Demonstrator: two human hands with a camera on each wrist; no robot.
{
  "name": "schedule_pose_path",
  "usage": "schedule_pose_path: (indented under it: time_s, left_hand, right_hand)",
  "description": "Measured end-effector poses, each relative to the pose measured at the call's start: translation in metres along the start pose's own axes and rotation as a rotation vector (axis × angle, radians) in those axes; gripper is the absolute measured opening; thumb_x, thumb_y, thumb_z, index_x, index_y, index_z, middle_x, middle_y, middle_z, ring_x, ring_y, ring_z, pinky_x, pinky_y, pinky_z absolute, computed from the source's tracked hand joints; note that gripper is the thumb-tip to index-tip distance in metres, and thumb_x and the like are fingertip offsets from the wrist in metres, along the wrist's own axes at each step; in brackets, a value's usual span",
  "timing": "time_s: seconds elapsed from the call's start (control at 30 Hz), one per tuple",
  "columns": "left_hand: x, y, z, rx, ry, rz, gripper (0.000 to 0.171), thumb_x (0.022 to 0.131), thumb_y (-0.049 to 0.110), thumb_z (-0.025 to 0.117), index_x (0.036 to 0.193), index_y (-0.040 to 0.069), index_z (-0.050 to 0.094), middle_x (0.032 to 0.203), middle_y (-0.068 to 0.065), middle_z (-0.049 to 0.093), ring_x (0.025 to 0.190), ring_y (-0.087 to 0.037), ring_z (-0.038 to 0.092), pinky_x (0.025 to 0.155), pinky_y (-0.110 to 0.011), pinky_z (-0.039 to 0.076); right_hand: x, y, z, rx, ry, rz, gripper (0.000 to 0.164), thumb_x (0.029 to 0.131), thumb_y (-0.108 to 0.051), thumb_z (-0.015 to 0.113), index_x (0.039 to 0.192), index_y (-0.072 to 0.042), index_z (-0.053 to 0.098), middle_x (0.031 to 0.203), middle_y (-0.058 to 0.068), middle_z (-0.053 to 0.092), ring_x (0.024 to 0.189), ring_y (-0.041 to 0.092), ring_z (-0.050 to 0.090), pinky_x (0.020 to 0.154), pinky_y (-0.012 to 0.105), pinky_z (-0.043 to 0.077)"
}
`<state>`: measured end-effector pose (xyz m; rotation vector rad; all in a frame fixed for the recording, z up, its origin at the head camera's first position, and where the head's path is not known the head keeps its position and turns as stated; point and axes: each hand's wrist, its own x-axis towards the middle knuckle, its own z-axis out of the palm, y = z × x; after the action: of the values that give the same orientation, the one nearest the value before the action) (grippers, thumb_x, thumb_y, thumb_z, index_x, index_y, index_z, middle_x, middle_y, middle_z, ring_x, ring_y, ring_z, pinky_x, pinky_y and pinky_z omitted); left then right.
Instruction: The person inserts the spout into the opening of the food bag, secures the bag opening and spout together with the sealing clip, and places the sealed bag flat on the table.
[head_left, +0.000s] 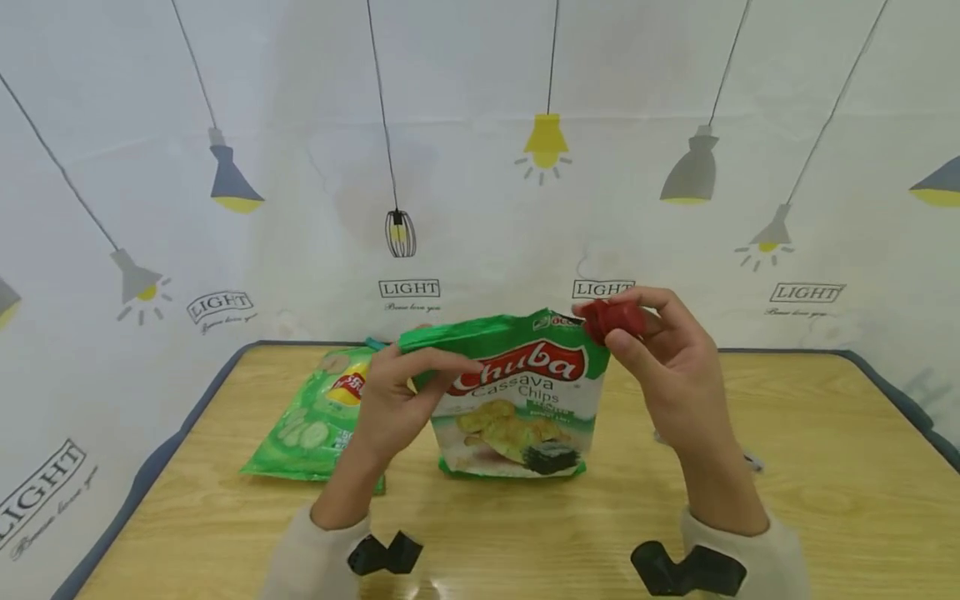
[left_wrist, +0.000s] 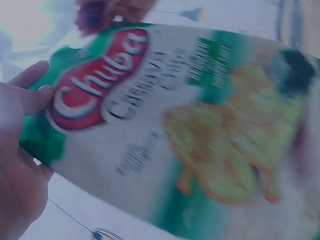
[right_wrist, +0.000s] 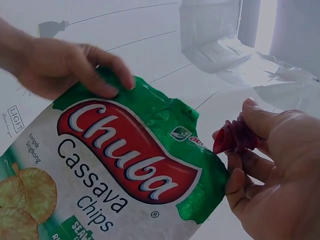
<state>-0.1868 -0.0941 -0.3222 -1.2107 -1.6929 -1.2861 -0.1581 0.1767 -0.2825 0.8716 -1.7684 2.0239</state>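
A green and white bag of cassava chips [head_left: 517, 408] stands upright on the table, its top edge creased. My left hand [head_left: 397, 392] pinches the bag near its upper left corner, thumb in front; in the right wrist view the left hand's fingers [right_wrist: 107, 85] lie over the green top. My right hand [head_left: 678, 367] holds a small red, ribbed, hollow piece like a spout [right_wrist: 235, 137] between thumb and fingers, right at the bag's upper right corner. The lower fingers of that hand are close to the corner; whether they grip it too, I cannot tell.
A green bag of potato chips [head_left: 307, 433] lies at the left, partly behind my left hand. A small grey object [head_left: 752, 460] lies on the wooden table [head_left: 840, 517], mostly hidden by my right wrist. Behind stands a white backdrop [head_left: 480, 167] printed with lamps.
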Motion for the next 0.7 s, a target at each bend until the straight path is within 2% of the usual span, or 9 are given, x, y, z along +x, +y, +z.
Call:
schedule_pose_path:
  time_s: [0.03, 0.1, 0.2, 0.27, 0.37, 0.53, 0.7]
  left_hand:
    - [0.006, 0.004, 0.0, 0.035, 0.001, 0.027, 0.013, 0.095, 0.01, 0.061, 0.094, 0.009, 0.074, 0.08, -0.005, 0.068, 0.057, -0.008, 0.043, 0.051, -0.024, 0.03]
    - [0.017, 0.015, -0.001, 0.163, -0.024, 0.066, 0.015, 0.096, 0.015, 0.06, 0.093, 0.01, 0.074, 0.081, -0.004, 0.067, 0.067, -0.014, 0.053, 0.06, -0.028, 0.037]
    - [0.029, 0.034, -0.005, 0.339, -0.087, 0.093, 0.01, 0.091, 0.008, 0.066, 0.091, 0.012, 0.075, 0.085, -0.003, 0.067, 0.071, -0.016, 0.057, 0.065, -0.034, 0.039]
    - [0.033, 0.046, -0.009, 0.417, -0.127, 0.095, 0.015, 0.085, 0.001, 0.071, 0.091, 0.013, 0.076, 0.083, -0.001, 0.067, 0.071, -0.016, 0.058, 0.067, -0.035, 0.04]
    - [0.037, 0.062, -0.014, 0.439, -0.167, 0.073, 0.026, 0.075, -0.008, 0.074, 0.091, 0.013, 0.076, 0.08, 0.001, 0.067, 0.07, -0.014, 0.059, 0.067, -0.034, 0.041]
    - [0.038, 0.079, -0.013, 0.525, -0.228, 0.059, 0.025, 0.08, -0.006, 0.07, 0.087, 0.017, 0.076, 0.08, 0.004, 0.066, 0.074, -0.013, 0.062, 0.067, -0.032, 0.039]
    - [0.038, 0.079, -0.007, 0.585, -0.202, 0.088, 0.031, 0.082, -0.011, 0.065, 0.083, 0.017, 0.076, 0.083, 0.004, 0.069, 0.075, -0.013, 0.063, 0.069, -0.033, 0.039]
  right_hand:
    - [0.0, 0.0, 0.0, -0.008, -0.001, -0.007, 0.029, 0.094, 0.0, 0.058, 0.121, 0.005, 0.051, 0.116, 0.018, 0.064, 0.106, 0.026, 0.059, 0.088, 0.031, 0.049]
    - [0.0, 0.001, 0.0, 0.001, -0.003, -0.034, 0.028, 0.094, 0.0, 0.058, 0.121, 0.006, 0.051, 0.115, 0.018, 0.064, 0.105, 0.026, 0.061, 0.088, 0.032, 0.049]
    - [0.002, 0.0, -0.001, 0.035, -0.003, -0.084, 0.027, 0.094, 0.003, 0.057, 0.12, 0.009, 0.052, 0.112, 0.019, 0.065, 0.104, 0.026, 0.062, 0.088, 0.032, 0.05]
    - [0.002, 0.0, -0.001, 0.063, -0.011, -0.113, 0.027, 0.094, 0.004, 0.055, 0.119, 0.011, 0.051, 0.111, 0.022, 0.065, 0.105, 0.029, 0.062, 0.088, 0.033, 0.05]
    - [0.004, 0.0, -0.001, 0.086, -0.024, -0.142, 0.027, 0.094, 0.004, 0.055, 0.119, 0.013, 0.05, 0.111, 0.025, 0.064, 0.106, 0.032, 0.061, 0.088, 0.035, 0.049]
    - [0.005, 0.002, 0.0, 0.103, -0.037, -0.145, 0.027, 0.095, 0.001, 0.056, 0.118, 0.013, 0.05, 0.111, 0.026, 0.063, 0.106, 0.034, 0.06, 0.088, 0.035, 0.049]
    - [0.004, 0.004, -0.001, 0.105, -0.037, -0.15, 0.029, 0.096, -0.003, 0.056, 0.119, 0.015, 0.049, 0.11, 0.027, 0.063, 0.105, 0.034, 0.061, 0.088, 0.035, 0.049]
